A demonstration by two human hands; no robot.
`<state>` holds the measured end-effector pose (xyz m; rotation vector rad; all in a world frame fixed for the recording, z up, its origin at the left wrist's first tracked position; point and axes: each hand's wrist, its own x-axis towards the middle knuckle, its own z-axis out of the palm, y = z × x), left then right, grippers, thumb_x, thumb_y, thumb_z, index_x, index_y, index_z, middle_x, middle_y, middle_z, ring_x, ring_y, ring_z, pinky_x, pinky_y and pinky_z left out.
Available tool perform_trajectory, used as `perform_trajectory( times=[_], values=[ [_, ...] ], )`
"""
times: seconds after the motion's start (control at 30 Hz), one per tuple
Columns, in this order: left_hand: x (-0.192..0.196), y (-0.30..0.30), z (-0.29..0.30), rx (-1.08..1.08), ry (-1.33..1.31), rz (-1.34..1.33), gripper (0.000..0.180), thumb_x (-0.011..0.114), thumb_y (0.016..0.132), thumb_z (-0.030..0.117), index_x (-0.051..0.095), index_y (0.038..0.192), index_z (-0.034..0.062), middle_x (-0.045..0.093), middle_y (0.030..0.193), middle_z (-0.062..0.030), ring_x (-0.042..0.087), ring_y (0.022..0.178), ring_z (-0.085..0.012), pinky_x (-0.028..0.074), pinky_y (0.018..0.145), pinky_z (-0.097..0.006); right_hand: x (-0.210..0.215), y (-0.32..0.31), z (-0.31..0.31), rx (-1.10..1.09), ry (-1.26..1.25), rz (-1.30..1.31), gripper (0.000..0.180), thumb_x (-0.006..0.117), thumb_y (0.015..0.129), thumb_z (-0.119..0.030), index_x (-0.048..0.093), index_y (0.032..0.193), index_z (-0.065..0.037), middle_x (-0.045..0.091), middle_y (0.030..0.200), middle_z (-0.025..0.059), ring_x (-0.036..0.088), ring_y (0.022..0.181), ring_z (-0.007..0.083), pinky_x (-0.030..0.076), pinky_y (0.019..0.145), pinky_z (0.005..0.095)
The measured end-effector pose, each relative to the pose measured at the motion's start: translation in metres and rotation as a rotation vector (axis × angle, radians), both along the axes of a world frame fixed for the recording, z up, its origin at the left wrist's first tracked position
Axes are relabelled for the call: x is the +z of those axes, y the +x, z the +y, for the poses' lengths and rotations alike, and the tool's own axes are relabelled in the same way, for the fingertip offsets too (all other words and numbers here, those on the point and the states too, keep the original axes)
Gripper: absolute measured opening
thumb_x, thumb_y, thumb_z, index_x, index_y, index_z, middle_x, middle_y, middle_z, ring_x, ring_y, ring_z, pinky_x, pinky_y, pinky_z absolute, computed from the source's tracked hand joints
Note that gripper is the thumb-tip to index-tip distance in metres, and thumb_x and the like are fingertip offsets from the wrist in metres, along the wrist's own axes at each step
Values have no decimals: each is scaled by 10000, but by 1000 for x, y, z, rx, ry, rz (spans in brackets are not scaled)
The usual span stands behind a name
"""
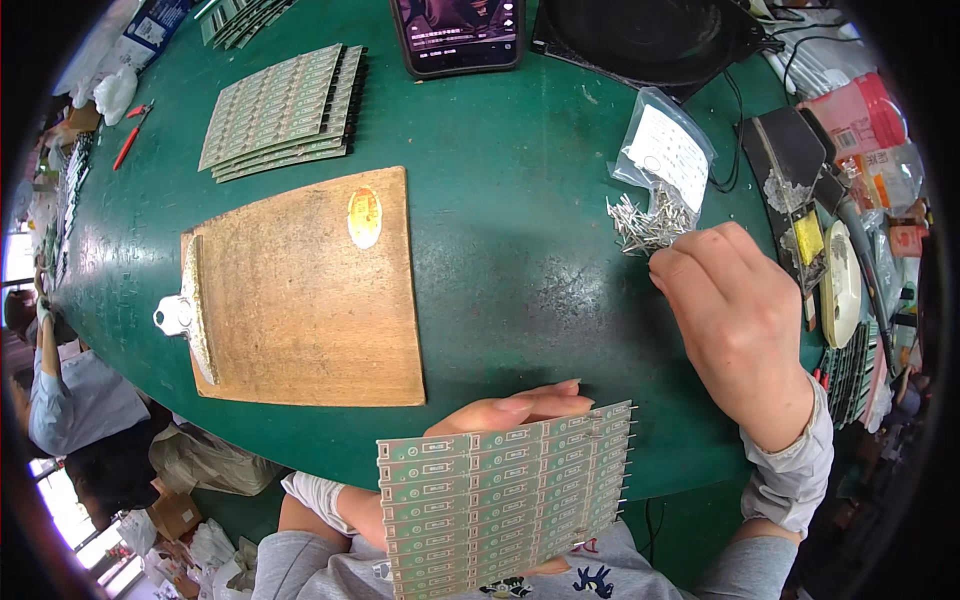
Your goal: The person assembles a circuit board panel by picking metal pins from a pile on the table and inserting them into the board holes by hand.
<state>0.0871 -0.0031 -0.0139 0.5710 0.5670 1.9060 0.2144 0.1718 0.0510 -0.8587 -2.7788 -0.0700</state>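
My left hand grips a panel of small green circuit boards from behind, tilted up at the table's near edge. Thin metal pins stick out along the panel's right side. My right hand is closed in a pinch, its fingertips pointing down beside a loose pile of small metal pins. Whatever those fingertips hold is hidden. The pile spills at the mouth of a clear plastic bag with a white label.
A wooden clipboard lies left of centre, with stacked circuit board panels beyond it. A phone stands at the far edge. Red-handled cutters lie far left. A soldering sponge sits at right. Another person is at left.
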Motion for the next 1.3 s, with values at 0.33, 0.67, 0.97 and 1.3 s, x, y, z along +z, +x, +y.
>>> perform_trajectory(
  times=[0.33,0.67,0.97,1.3],
  values=[
    [7,10,-8,49,-3,-101,888,261,860,695,491,1276,-54,579,1124,-393,561,1138,-489,286,1091,-628,12,-5,-9,93,-64,-27,290,696,594,60,618,868,7,606,858,92,614,743,260,505,590,343],
    [10,-3,16,98,-22,-199,1045,89,869,804,511,1249,-73,583,1101,-401,570,1117,-495,288,1092,-621,12,6,-38,303,-520,525,244,713,656,-42,692,889,24,656,869,119,644,725,245,537,590,300],
    [29,-2,10,94,-221,-337,1138,-48,829,821,542,1199,-78,582,1093,-406,549,1145,-497,282,1087,-637,1,-2,-38,237,-800,599,237,807,656,-46,716,874,-56,600,867,54,569,719,199,450,595,299],
    [12,-9,8,3,-87,-286,1112,-76,855,774,516,1229,-89,544,1155,-429,520,1174,-516,216,1108,-648,-4,0,-37,225,-840,600,240,819,667,-77,720,885,-61,602,870,61,576,724,209,460,600,308]
  ],
)
